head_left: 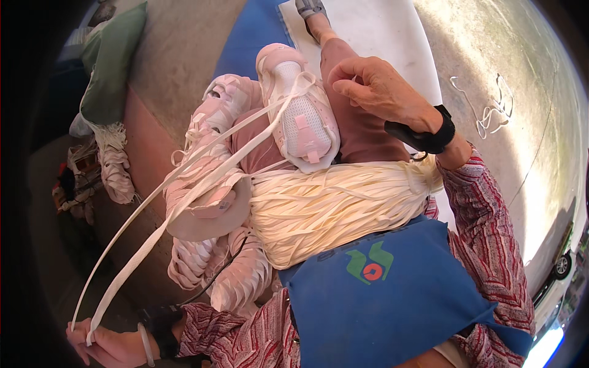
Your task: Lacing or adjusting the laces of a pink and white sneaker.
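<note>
My left hand (104,346), low at the left, is closed on two strands of a flat cream shoelace (202,190). The strands run taut up to a pale pink shoe upper (304,119) with a white mesh tongue, lying on my lap between my thighs. Just right of the upper, my right hand (383,89) hovers with curled fingers and the thumb close to the forefinger. No lace shows in it. A thick bundle of cream laces (340,202) lies across my lap, tied at its right end.
More pink shoe uppers (215,208) are heaped at my left. A blue apron (392,300) covers my waist. Farther left is a green cloth sack (113,67). Loose white laces (488,116) lie on the floor at right, beyond a white sheet (392,27).
</note>
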A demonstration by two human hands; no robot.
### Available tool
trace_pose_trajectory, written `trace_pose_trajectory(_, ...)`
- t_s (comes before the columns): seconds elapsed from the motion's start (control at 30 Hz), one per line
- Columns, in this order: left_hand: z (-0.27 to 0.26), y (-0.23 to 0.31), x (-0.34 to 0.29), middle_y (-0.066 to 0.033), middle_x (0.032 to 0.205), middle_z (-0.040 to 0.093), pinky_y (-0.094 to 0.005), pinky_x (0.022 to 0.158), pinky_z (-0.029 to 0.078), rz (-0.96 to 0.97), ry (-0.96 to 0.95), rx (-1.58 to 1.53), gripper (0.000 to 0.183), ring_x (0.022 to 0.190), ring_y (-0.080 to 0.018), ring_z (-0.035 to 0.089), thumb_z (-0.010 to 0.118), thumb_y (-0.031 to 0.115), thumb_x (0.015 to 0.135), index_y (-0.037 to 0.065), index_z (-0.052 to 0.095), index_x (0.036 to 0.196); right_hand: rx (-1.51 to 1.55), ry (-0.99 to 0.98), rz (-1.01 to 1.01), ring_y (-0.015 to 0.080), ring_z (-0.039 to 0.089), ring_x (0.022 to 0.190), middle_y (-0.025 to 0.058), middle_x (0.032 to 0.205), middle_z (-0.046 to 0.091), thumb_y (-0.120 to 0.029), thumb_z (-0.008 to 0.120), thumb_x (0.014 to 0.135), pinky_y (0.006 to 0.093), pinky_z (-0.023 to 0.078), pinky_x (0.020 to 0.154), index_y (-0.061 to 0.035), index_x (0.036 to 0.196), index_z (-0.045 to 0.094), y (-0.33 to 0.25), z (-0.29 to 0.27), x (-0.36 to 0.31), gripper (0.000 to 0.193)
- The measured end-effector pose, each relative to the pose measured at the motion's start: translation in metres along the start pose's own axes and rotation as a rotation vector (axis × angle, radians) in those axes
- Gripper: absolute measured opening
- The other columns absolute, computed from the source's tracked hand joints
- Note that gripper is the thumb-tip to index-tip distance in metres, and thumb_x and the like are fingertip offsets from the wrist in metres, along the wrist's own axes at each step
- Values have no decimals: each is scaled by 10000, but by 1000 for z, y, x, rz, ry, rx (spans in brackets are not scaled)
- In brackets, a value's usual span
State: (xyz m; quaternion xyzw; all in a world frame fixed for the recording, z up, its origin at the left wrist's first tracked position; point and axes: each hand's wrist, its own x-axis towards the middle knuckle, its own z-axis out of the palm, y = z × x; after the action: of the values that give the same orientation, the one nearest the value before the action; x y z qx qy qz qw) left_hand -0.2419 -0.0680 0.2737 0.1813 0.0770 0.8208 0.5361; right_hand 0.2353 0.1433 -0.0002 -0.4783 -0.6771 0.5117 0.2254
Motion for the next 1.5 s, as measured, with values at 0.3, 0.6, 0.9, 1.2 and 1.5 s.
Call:
trace_pose_trajectory(0.3,-15,26,-51,-74,809,458,-454,1169,353,604,-73,420,95,805,-172,556,512,25,985,-41,510,918,31,95,-129,80,536,690,20,764,616,-126,597,941,220,439,612,14,969,683,-6,8,10,168)
trace_pose_trajectory(0.6,-73,-238,-32,-80,820,495,-488,1021,487,-107,-90,999,243,666,-129,512,409,99,1035,-91,535,1119,124,116,-590,96,561,787,53,900,634,-55,643,922,233,455,694,4,1043,706,-80,13,-11,149)
trace_pose_trajectory(0.9,-90,-347,-29,-10,777,588,-213,596,457,-337,-211,1264,222,663,-57,531,553,165,1016,-38,643,1024,47,172,-576,97,597,655,-4,840,610,-201,690,899,281,416,842,-78,1044,712,-89,21,-16,191)
trace_pose_trajectory(1.2,-95,-348,-29,1,810,570,-211,705,465,-464,-213,1249,185,722,-56,523,516,147,1026,-4,621,1052,83,16,-472,183,575,909,54,925,650,-49,672,880,383,320,1115,-1,958,684,-87,15,-12,93)
trace_pose_trajectory(1.5,-122,-270,-19,-48,843,601,-289,842,488,-24,18,1205,207,827,-111,571,522,131,1022,-33,591,1127,955,-58,-406,70,416,573,-12,718,374,-167,370,1070,187,481,629,-28,950,477,-54,-114,-45,212)
